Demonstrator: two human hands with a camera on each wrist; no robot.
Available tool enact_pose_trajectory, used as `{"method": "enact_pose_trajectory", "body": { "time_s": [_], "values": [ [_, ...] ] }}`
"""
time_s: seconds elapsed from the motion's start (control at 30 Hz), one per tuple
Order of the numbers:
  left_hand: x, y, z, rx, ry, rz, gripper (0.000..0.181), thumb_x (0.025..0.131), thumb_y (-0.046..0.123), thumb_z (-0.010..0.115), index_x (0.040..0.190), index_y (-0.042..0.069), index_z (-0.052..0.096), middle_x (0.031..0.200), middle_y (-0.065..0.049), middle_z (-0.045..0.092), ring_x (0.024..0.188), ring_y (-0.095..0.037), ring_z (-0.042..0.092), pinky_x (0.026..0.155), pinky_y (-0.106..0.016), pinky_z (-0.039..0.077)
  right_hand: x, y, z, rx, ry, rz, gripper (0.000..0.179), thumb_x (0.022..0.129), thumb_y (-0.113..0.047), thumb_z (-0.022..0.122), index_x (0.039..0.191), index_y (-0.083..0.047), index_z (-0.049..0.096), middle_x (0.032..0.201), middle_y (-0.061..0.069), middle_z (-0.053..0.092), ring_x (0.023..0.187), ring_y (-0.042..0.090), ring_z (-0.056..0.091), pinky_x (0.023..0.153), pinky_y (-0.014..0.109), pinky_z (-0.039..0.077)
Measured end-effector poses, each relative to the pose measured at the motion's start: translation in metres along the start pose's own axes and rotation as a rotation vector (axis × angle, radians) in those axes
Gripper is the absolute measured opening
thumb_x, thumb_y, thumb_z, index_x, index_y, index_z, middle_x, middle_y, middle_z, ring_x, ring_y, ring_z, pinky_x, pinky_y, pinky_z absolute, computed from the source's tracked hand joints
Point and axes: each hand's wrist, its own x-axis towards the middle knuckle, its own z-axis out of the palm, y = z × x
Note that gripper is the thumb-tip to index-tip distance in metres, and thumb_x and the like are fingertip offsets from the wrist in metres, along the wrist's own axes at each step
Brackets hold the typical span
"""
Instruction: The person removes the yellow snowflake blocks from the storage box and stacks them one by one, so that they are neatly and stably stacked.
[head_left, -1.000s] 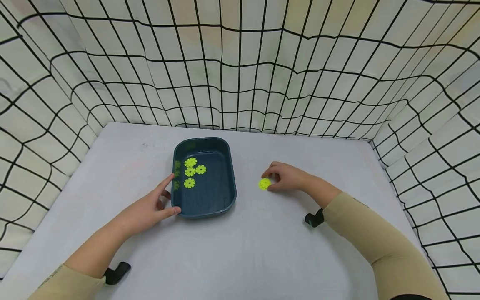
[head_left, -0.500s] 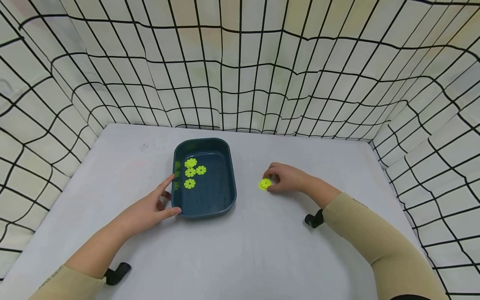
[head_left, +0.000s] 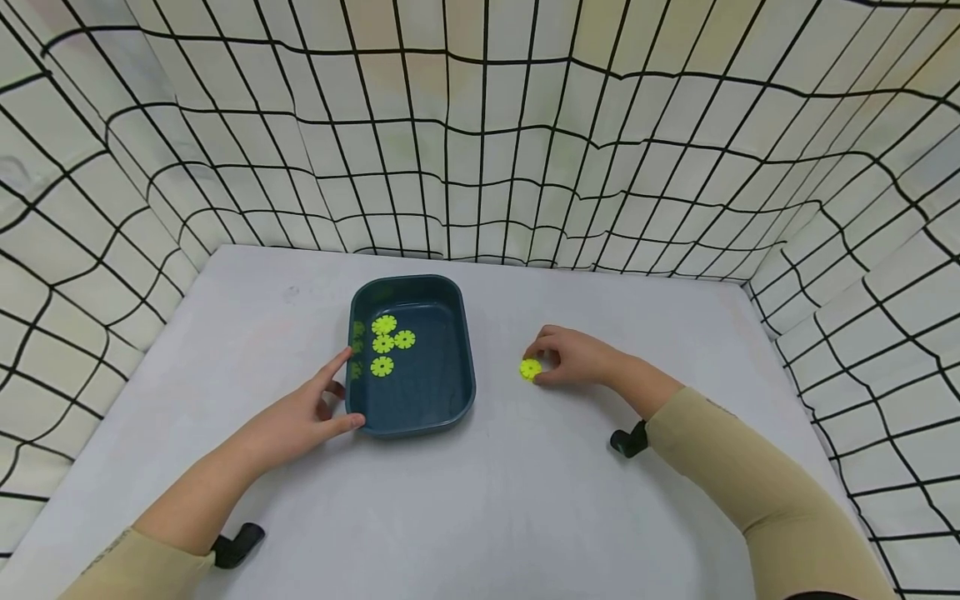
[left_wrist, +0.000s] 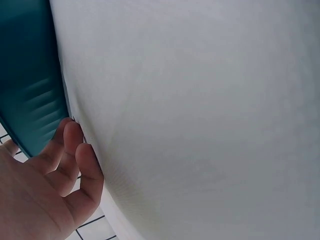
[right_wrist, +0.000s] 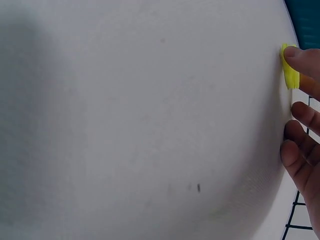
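My right hand (head_left: 577, 358) pinches a small stack of yellow notched discs (head_left: 530, 369) between thumb and fingers, right of the tray. In the right wrist view, the thumb lies against the face of the yellow stack (right_wrist: 290, 70), and the other fingers curl loosely below it. My left hand (head_left: 303, 417) rests at the left side of a dark teal tray (head_left: 420, 408), its index fingertip and thumb touching the rim. Its other fingers bend loosely beside the tray's outer wall (left_wrist: 35, 85) in the left wrist view. Several loose yellow discs (head_left: 382, 367) lie inside the tray, towards its left side.
A white table surface (head_left: 480, 500) lies under the tray and both hands. White walls with black netting (head_left: 480, 150) rise behind the table and at both sides. A black wrist device (head_left: 238, 546) sticks out from the left sleeve, and another (head_left: 628, 439) from the right one.
The discs at the right fingertips showed offset edges before and now line up as one round outline. Left hand, tray and the discs inside hold their places.
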Motion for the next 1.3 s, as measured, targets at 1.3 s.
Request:
{"method": "enact_pose_trajectory", "body": {
  "time_s": [1.3],
  "values": [
    [0.0, 0.0, -0.001, 0.002, -0.018, 0.002, 0.105, 0.087, 0.058, 0.068, 0.16, 0.029, -0.002, 0.126, -0.017, 0.054, 0.09, -0.018, 0.059, 0.069, -0.035, 0.045, 0.005, -0.009, -0.017, 0.094, 0.065, 0.006, 0.039, 0.084, -0.03, 0.081, 0.121, -0.022, 0.071, 0.108, 0.001, 0.061, 0.087, 0.018, 0.054, 0.074, 0.034, 0.046]
  ]
}}
